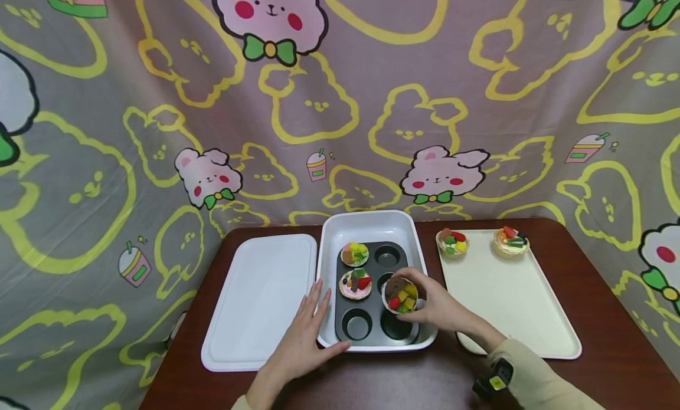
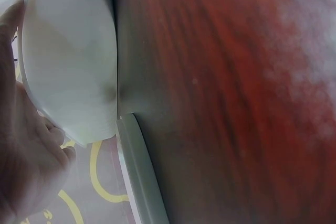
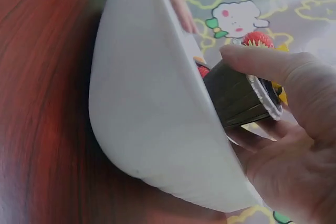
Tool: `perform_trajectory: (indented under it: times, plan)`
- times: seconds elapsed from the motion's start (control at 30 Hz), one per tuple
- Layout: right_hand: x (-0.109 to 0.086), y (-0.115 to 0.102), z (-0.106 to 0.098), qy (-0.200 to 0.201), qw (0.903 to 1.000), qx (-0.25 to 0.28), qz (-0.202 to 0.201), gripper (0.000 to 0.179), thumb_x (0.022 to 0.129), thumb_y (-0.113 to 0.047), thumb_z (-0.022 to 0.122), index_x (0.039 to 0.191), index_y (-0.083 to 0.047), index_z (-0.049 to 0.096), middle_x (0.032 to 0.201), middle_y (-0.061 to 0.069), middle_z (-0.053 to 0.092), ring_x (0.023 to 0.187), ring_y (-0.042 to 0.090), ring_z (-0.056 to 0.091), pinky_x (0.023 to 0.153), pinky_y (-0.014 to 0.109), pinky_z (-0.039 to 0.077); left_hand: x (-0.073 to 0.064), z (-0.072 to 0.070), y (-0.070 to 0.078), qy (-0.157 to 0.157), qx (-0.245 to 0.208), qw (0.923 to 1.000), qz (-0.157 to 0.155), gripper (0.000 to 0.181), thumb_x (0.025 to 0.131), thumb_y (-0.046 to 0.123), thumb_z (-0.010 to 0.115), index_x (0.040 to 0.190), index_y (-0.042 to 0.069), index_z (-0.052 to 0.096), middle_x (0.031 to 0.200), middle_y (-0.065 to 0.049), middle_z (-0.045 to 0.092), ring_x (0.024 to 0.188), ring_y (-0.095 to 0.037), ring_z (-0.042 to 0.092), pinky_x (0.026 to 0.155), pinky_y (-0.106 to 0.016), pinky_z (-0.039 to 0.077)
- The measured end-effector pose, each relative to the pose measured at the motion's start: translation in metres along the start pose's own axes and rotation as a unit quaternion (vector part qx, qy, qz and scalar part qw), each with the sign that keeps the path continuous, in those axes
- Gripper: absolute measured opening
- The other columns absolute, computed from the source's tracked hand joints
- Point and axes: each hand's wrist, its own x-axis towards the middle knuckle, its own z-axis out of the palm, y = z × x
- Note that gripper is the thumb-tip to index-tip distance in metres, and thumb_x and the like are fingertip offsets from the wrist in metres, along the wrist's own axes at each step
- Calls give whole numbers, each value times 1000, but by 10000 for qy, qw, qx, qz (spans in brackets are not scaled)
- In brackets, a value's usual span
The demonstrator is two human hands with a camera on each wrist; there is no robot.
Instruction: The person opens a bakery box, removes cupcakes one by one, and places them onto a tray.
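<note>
My right hand [image 1: 438, 304] pinches a toy fruit tart [image 1: 401, 296] between thumb and fingers, tilted over the right column of a dark muffin tin [image 1: 376, 339]. Its ribbed brown side [image 3: 233, 95] shows in the right wrist view. The tin lies inside a deep white tub [image 1: 372, 220]. Two more tarts sit in the tin's left column: a pink-topped tart [image 1: 355, 284] in the middle cup and another tart [image 1: 354, 254] in the far cup. My left hand [image 1: 301, 339] rests with fingers spread at the tub's near left rim, holding nothing.
A white lid or tray [image 1: 260, 304] lies left of the tub. On the right, a cream tray [image 1: 510, 304] bears a tart [image 1: 453, 243] at its far left corner and another tart [image 1: 510, 242] at its far right. Behind the brown table [image 1: 404, 386] hangs a patterned cloth [image 1: 366, 115].
</note>
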Motion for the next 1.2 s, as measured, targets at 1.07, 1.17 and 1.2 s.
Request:
perform_trajectory:
  times: [1.07, 1.17, 1.2]
  plan:
    - [-17, 5, -28, 925, 9771, 1654, 969, 83, 96, -9, 82, 169, -8, 42, 174, 22, 43, 143, 2, 53, 111, 8, 43, 0, -1, 0, 31, 89, 9999, 104, 115, 89, 77, 74, 176, 19, 26, 188, -10, 6, 174, -37, 15, 140, -59, 19]
    - [-21, 6, -33, 942, 9765, 1683, 962, 83, 96, -10, 82, 169, -8, 41, 172, 26, 44, 131, -13, 55, 109, 7, 44, 0, -1, 0, 39, 90, 9999, 91, 115, 89, 78, 73, 176, 19, 27, 188, -9, 6, 174, -37, 16, 140, -59, 19]
    - [-22, 7, -34, 955, 9766, 1651, 998, 84, 96, -10, 82, 169, -8, 41, 172, 26, 44, 131, -13, 55, 110, 8, 44, 0, -1, 0, 38, 85, 9999, 85, 115, 89, 77, 74, 176, 19, 27, 188, -9, 7, 173, -37, 16, 140, -59, 19]
